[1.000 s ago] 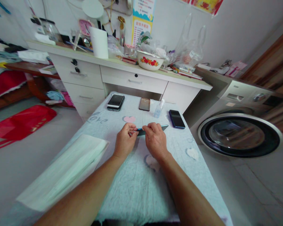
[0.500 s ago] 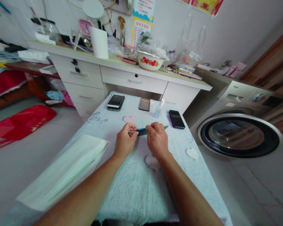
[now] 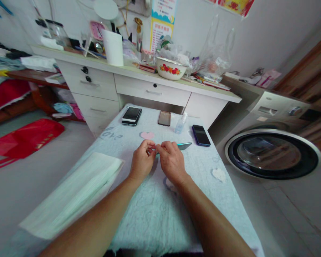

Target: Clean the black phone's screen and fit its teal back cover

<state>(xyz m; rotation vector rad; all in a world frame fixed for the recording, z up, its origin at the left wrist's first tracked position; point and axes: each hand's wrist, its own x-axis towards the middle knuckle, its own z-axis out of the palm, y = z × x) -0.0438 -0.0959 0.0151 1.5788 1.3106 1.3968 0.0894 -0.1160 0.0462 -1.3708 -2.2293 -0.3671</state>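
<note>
A thin smartphone (image 3: 184, 145) with a teal edge is held tilted above the middle of the small table; most of it is hidden behind my fingers. My left hand (image 3: 142, 159) pinches its left end. Fingers curled together, my right hand (image 3: 172, 160) is against the phone's near side, close to the left fingertips. Whatever is between the right fingers is hidden. Past the hands lie a brown phone case (image 3: 164, 118) and a clear spray bottle (image 3: 180, 124). Another phone (image 3: 200, 135) lies to the right, and a stack of phones (image 3: 132, 115) at the far left.
A white packet of sheets (image 3: 75, 194) lies along the table's left side. Behind stands a white desk (image 3: 152, 92) with a floral bowl (image 3: 171, 67) and a paper roll (image 3: 112, 48). A washing machine (image 3: 273, 110) is at right, a red bag (image 3: 26, 137) on the floor.
My right hand has slid left along the phone toward my left hand, uncovering more of the phone's right end. The left hand has stayed nearly in place.
</note>
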